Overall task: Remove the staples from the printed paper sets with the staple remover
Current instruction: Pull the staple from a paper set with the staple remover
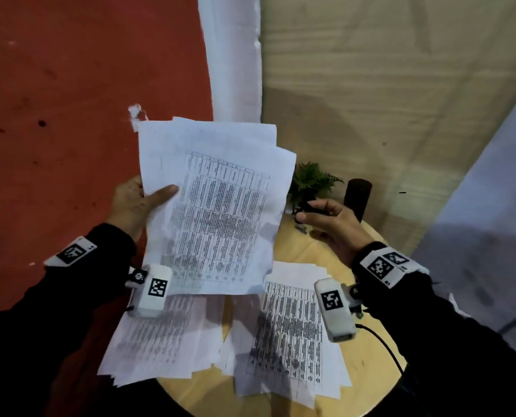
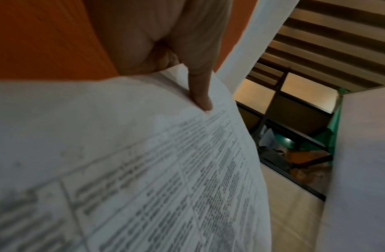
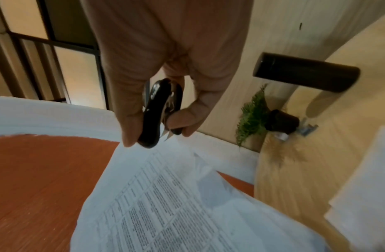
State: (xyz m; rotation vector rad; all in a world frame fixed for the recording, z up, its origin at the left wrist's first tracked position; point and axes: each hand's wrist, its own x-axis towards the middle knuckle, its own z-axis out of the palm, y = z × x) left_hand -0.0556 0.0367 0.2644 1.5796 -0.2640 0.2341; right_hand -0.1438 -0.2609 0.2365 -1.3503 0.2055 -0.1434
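Several limp sheets of the paper set [image 1: 217,206] are sagging above the table [image 1: 298,248], left hand [image 1: 136,203] pinching its left edge, right hand [image 1: 332,221] squeezing the rigid staple remover [image 3: 153,112] just right; likely better gripping near the stapled corner.

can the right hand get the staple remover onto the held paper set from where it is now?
Probably yes. The right hand already grips the staple remover just off the right edge of the paper set, which the left hand holds up above the table. Nothing sits between them. No staple is visible, though.
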